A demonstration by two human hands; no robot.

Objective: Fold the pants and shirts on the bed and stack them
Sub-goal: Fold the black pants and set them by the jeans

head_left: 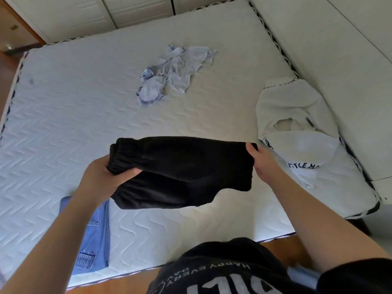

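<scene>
Black pants (182,170), folded into a thick bundle, hang in the air above the near half of the bed (74,115). My left hand (104,175) grips their left end at the elastic waistband. My right hand (263,162) pinches the right end. Folded blue jeans (95,240) lie flat at the bed's near left edge, partly hidden by my left forearm. A crumpled white and light-blue garment (174,71) sits near the bed's middle, farther away. A white shirt (297,132) with dark lettering lies spread at the right edge.
The quilted white mattress has dark piping along its edges. White cabinet doors (106,15) stand behind the far side and a white panel (339,49) runs along the right. Wooden floor (284,249) shows at the near edge by my dark shirt.
</scene>
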